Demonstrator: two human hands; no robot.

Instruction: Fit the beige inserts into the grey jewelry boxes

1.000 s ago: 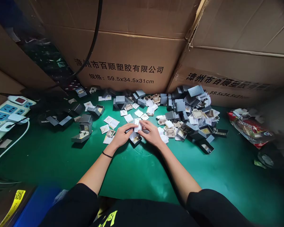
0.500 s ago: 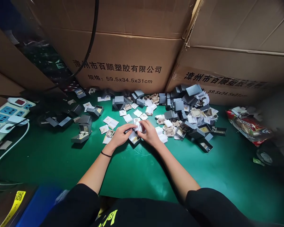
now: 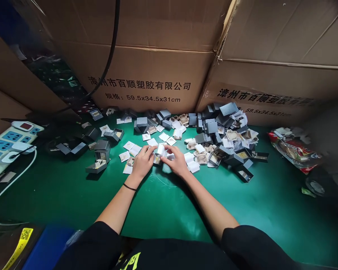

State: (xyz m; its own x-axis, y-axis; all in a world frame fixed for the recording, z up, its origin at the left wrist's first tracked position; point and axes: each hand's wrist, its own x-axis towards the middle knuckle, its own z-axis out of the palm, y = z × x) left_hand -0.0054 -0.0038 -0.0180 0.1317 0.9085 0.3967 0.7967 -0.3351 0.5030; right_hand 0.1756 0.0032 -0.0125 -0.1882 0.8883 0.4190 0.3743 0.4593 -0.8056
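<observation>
My left hand (image 3: 142, 164) and my right hand (image 3: 177, 160) meet over the green mat (image 3: 169, 202), both closed round a small grey box (image 3: 157, 159) with a gold item inside. A white paper slip (image 3: 161, 150) is pinched between the fingertips of both hands above the box. A black band circles my left wrist. White cards (image 3: 135, 150) lie scattered just behind the hands.
A heap of small grey boxes and cream inserts (image 3: 228, 131) lies to the right. More open grey boxes (image 3: 100, 155) sit to the left. Large cardboard cartons (image 3: 152, 75) wall the back. A power strip (image 3: 5, 144) with white cable is at far left, a red packet (image 3: 295, 152) at right.
Both hands have shifted slightly away from me with the box, and the box now sits more covered under the fingers. The white slip stays between the fingertips.
</observation>
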